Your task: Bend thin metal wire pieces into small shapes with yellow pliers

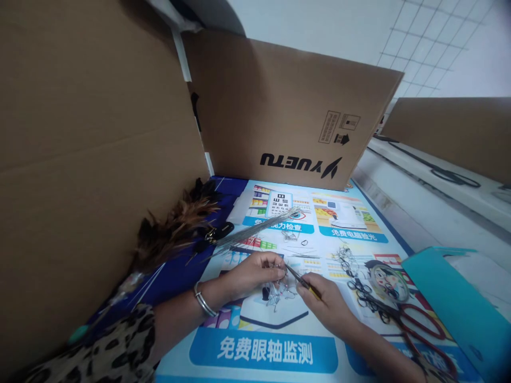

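Note:
My left hand (261, 271) is closed, its thumb and fingertips pinching a thin wire piece (277, 293) that hangs in a loose tangle of bent silvery strands with small reddish tips. In my right hand (329, 303) is a pair of slim pliers (296, 275) with dark jaws and yellow-and-black handles. The jaw tips meet the wire right at my left fingertips; whether they grip it is too small to tell. Beyond both hands lies a bundle of straight silvery wires (255, 230), slanting across the printed table sheet (263, 354).
Red-handled scissors (423, 322) lie at the right beside a round clear dish (393, 284) and several dark wire loops (361, 290). A teal folder (451, 303) is farther right. Brown feathers (171, 229) rest at the left, along cardboard walls (279, 106).

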A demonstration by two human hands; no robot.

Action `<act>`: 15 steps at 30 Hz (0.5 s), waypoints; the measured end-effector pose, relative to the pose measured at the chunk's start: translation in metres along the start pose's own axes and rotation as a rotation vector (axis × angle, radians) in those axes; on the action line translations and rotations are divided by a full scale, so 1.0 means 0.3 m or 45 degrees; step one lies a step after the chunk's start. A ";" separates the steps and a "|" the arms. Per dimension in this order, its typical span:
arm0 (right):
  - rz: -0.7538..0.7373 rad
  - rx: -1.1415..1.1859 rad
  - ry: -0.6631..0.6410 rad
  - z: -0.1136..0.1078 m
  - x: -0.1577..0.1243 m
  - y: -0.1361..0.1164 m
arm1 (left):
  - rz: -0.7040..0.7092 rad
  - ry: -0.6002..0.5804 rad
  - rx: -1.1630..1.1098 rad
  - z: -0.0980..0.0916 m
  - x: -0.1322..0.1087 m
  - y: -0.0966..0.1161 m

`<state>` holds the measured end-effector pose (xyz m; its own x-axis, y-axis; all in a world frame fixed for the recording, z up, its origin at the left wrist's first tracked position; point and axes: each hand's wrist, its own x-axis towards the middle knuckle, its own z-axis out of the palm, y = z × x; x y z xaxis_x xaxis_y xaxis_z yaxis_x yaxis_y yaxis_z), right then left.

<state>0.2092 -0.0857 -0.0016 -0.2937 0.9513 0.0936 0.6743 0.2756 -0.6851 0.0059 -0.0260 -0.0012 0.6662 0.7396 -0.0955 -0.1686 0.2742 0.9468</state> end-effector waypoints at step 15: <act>-0.007 0.005 0.000 0.002 -0.003 -0.003 | 0.008 -0.015 0.110 -0.006 0.001 0.002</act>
<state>0.2085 -0.0871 -0.0014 -0.2973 0.9498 0.0972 0.6698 0.2800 -0.6877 0.0046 -0.0245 -0.0013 0.6741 0.7335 -0.0866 -0.1098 0.2155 0.9703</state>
